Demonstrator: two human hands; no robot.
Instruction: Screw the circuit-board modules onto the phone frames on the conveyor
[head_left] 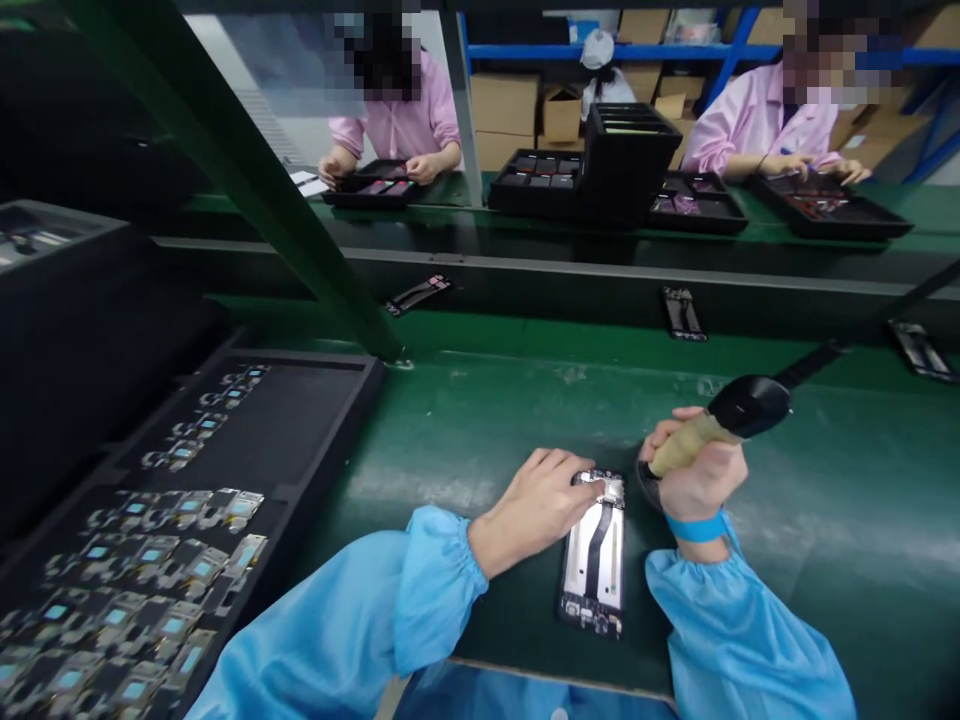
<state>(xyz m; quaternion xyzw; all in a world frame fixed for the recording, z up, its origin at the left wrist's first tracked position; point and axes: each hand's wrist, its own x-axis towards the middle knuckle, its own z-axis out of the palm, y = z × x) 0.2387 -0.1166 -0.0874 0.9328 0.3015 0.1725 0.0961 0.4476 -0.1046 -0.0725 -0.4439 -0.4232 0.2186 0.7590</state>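
Observation:
A phone chassis (619,560) lies flat on the green bench, its silver inside facing up, with a black ribbon cable down the middle and small circuit parts at both ends. My left hand (536,505) rests over its upper left corner, thumb and fingers closed against the top end. Just right of the phone, my right hand (709,485) is wrapped round an electric screwdriver (694,440). Its grip is pale yellow, and the black rear end leads to a cord. The screwdriver's tip is hidden, and the tool appears apart from the phone.
At left, a black tray (330,430) holds rows of small circuit boards (176,625). A green post (300,235) slants down behind it. Further phone chassis (682,313) lie along the far strip. Across the bench, people in pink sleeves (435,100) handle parts in black trays (832,215).

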